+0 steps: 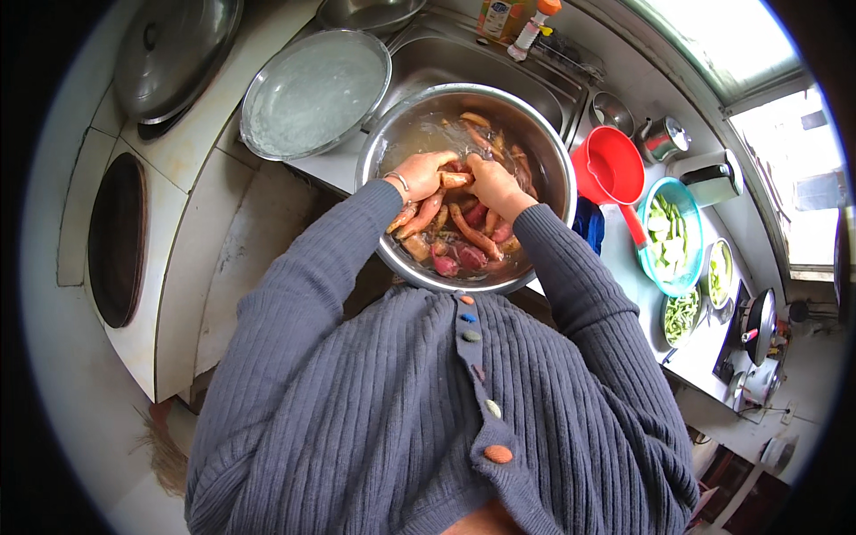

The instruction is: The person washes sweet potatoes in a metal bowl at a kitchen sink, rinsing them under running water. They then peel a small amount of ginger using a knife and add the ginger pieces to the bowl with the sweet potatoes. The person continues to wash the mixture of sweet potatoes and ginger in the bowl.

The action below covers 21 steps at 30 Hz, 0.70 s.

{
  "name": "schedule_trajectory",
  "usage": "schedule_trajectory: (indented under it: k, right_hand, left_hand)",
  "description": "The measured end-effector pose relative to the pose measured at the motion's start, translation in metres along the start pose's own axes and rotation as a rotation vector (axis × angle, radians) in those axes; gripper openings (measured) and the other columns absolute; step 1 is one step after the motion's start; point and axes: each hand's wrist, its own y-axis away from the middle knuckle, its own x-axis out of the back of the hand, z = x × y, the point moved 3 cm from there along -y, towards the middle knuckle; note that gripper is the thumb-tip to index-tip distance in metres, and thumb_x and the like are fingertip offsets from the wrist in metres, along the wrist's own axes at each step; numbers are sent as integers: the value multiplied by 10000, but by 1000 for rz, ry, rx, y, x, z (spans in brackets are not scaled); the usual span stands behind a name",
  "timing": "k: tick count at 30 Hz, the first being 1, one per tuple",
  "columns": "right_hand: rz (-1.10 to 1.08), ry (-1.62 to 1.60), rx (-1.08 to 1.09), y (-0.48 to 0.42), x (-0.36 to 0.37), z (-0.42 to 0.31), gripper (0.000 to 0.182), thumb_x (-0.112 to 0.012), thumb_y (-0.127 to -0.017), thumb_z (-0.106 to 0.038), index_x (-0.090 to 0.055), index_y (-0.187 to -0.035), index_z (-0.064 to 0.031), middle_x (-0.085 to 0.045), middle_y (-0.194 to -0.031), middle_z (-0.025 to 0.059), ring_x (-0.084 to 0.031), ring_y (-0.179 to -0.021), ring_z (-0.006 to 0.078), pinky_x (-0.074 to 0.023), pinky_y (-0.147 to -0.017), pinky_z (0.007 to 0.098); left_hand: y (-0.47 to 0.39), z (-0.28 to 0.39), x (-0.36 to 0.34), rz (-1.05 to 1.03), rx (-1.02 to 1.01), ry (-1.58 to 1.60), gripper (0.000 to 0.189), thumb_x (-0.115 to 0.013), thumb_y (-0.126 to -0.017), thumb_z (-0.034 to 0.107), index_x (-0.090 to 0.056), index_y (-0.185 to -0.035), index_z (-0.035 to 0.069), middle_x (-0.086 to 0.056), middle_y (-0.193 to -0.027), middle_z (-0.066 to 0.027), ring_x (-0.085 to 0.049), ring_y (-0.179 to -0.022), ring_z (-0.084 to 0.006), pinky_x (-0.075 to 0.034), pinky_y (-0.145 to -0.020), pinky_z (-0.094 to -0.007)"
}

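A large stainless steel basin (366,144) of water is right in front of me, partly over the sink. Elongated orange-brown roots that look like sweet potatoes (476,231) lie in it, along with redder pieces (447,265) near the close side. My left hand (421,175), with a bracelet at the wrist, grips one end of a short orange-brown root piece (456,180). On the other end of that piece are the fingers of my right hand (496,184). Both hands are over the middle of the basin; some fingertips are hidden.
Left of the basin stands a wide metal bowl (314,93) of cloudy water. A red dipper (605,167) and a turquoise colander (697,251) with cut green vegetables are on the right. Behind lies the steel sink (428,57). A big lidded wok (175,53) sits far left.
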Motion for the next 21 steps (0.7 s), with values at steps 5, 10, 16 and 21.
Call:
schedule_trajectory:
  k: [5,10,16,21]
  right_hand:
    - [181,-145,194,21,19,21,423,-711,-819,-209,-580,-1196,-70,-627,-1115,217,-631,-1006,395,-506,-861,455]
    - [176,242,299,98,48,-7,491,-744,-760,-290,-614,-1202,-120,-594,-1183,152,-574,-1101,362,-531,-875,466]
    - [-277,268,224,138,-5,-24,748,-704,-813,-404,-394,-1438,-135,-492,-1311,226,-516,-1197,425,-483,-965,488]
    - [-302,221,210,121,-26,-25,772,-726,-796,-363,-370,-1423,-88,-391,-1351,297,-467,-1244,483,-461,-979,523]
  left_hand:
    - [20,8,20,-16,-255,-409,630,-664,-803,166,-461,-1382,23,-361,-1473,-270,-422,-1321,-417,-372,-1105,-424]
    - [90,38,19,-66,-338,-548,695,-748,-767,250,-462,-1374,67,-376,-1430,-268,-439,-1262,-454,-391,-1074,-482]
    - [117,47,-22,-465,-84,-684,605,-715,-801,468,-553,-1290,151,-290,-1515,-201,-481,-1161,-537,-454,-986,-549]
    - [89,44,-39,-597,5,-555,794,-763,-764,500,-485,-1322,8,-43,-1575,-285,-459,-1266,-507,-444,-1037,-488]
